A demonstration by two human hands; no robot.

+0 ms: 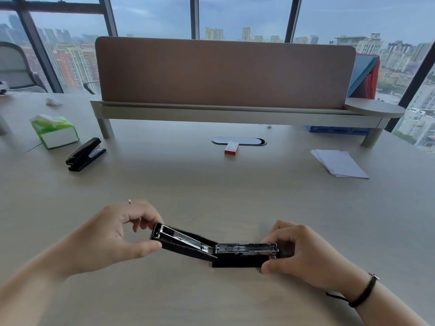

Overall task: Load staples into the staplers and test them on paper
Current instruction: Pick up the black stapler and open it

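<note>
A black stapler [219,249] lies swung wide open near the desk's front edge, its metal staple channel facing up. My left hand [110,238] pinches the lifted top cover at its left end. My right hand [303,255] grips the base and magazine at the right end. A second black stapler [86,154] rests closed at the far left. A small red-and-white staple box [231,148] sits at the middle back. A stack of white paper [339,163] lies at the far right.
A green tissue box [55,131] stands behind the second stapler. A brown divider panel on a raised shelf [223,114] crosses the back of the desk, with a grey cable port [249,140] below it and a blue tray [339,131] under its right end.
</note>
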